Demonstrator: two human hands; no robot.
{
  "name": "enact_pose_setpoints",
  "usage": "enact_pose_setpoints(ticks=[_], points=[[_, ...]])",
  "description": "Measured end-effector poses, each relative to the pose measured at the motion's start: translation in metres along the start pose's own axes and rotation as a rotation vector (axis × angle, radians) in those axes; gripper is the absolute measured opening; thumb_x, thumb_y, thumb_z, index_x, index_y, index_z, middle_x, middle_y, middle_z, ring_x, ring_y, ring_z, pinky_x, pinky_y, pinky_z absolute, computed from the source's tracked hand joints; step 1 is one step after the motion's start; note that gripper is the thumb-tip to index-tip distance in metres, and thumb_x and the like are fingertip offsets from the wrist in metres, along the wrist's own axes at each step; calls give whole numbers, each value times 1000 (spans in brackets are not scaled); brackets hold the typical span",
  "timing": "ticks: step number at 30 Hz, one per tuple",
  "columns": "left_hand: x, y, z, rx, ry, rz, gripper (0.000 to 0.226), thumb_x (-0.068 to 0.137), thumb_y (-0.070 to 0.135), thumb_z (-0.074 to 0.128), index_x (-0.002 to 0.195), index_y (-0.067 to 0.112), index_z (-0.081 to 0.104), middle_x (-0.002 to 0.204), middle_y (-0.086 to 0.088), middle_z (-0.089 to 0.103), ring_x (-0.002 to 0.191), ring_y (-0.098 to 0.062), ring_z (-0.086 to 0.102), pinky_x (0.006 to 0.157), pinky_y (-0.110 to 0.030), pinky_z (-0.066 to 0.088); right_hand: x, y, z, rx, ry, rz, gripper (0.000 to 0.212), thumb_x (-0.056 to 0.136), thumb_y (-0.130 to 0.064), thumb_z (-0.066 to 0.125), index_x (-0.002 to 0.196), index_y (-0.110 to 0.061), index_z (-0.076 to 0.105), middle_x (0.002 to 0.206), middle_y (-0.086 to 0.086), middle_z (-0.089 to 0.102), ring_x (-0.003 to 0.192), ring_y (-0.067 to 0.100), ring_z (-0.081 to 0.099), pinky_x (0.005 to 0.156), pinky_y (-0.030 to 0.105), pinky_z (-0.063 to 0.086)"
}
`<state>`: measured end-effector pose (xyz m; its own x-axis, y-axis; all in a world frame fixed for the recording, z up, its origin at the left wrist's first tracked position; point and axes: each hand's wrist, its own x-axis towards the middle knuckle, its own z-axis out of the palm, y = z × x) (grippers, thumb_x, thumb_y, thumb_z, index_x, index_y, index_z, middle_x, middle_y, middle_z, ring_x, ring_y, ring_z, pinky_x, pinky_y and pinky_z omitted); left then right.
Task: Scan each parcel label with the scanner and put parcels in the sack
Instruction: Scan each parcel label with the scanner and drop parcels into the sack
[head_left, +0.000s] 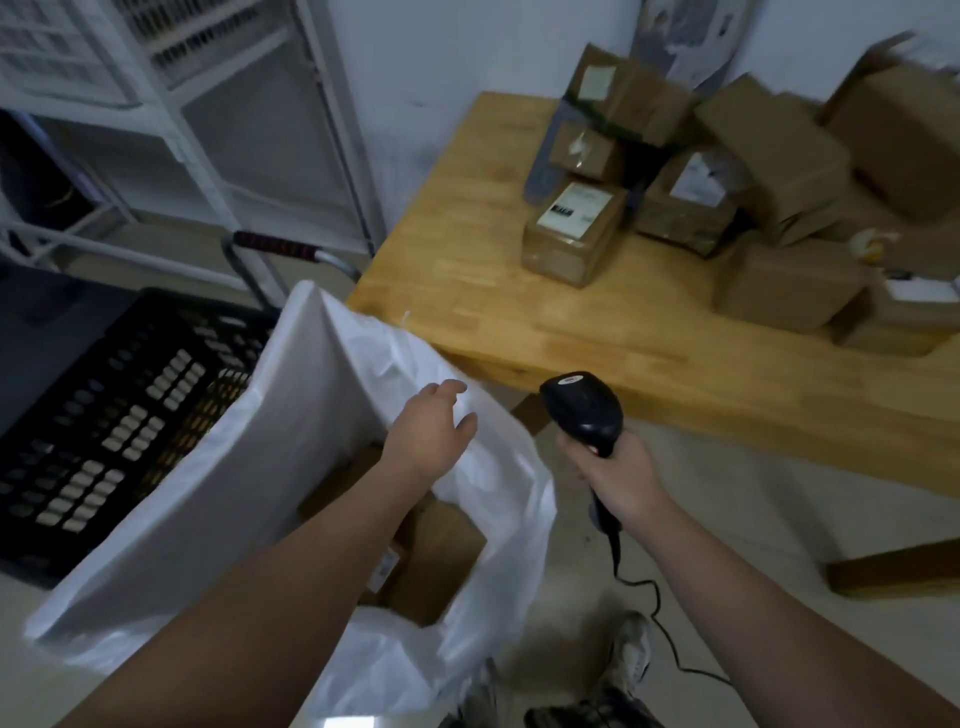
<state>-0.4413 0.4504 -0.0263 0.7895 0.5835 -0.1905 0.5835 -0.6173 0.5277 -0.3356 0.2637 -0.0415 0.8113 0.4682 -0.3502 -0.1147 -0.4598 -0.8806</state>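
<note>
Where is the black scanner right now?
The scanner is low and right of centre in the head view, gripped by the right hand, just right of the white sack and beside the near edge of the wooden table.

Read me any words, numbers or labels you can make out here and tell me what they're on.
Nothing here reads clearly.
White label on the front parcel on the table: blurred print, unreadable.
Labels on the parcels behind it: blurred.
Badge on the scanner: too small.
Label on the parcel in the sack: blurred.
</note>
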Motion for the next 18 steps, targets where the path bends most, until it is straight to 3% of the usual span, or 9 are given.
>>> enact_pose_setpoints(ticks=[3, 6, 8, 14, 18], points=[[17, 39, 5, -26, 22, 44, 46, 97, 28, 54, 139, 13, 46, 131, -7, 54, 117, -23, 54, 93, -34, 46, 13, -6, -39, 23, 36, -17, 42, 86, -24, 71, 86, 16, 61, 67, 17, 54, 65, 26, 55, 65, 31, 37], [39, 85, 12, -45, 47, 74, 48, 97, 27, 54, 142, 15, 43, 133, -6, 53, 117, -23, 54, 92, -36, 48, 31, -15, -85, 33, 63, -51, 30, 88, -25, 69, 78, 3, 61, 66, 14, 54, 66, 24, 54, 63, 31, 38], [54, 116, 20, -58, 73, 93, 48, 97, 28, 54, 142, 16, 43, 134, -6, 52, 118, -21, 53, 89, -31, 46, 45, -21, -116, 38, 69, -83, 19, 89, -23, 67, 85, -5, 62, 67, 9, 57, 67, 22, 55, 60, 29, 40], [93, 196, 59, -73, 72, 121, 48, 97, 31, 53, 141, 17, 42, 135, -5, 52, 119, -18, 53, 87, -29, 45, 85, -18, -203, 78, 100, -111, 21, 90, -20, 68, 104, -5, 64, 74, 6, 59, 69, 16, 60, 57, 15, 46], [112, 224, 75, -104, 84, 95, 47, 97, 31, 53, 141, 18, 43, 133, -4, 53, 118, -17, 53, 85, -25, 42, 111, -18, -236, 64, 95, -110, 25, 88, -19, 69, 101, 2, 64, 74, 13, 60, 69, 20, 61, 69, 33, 48]])
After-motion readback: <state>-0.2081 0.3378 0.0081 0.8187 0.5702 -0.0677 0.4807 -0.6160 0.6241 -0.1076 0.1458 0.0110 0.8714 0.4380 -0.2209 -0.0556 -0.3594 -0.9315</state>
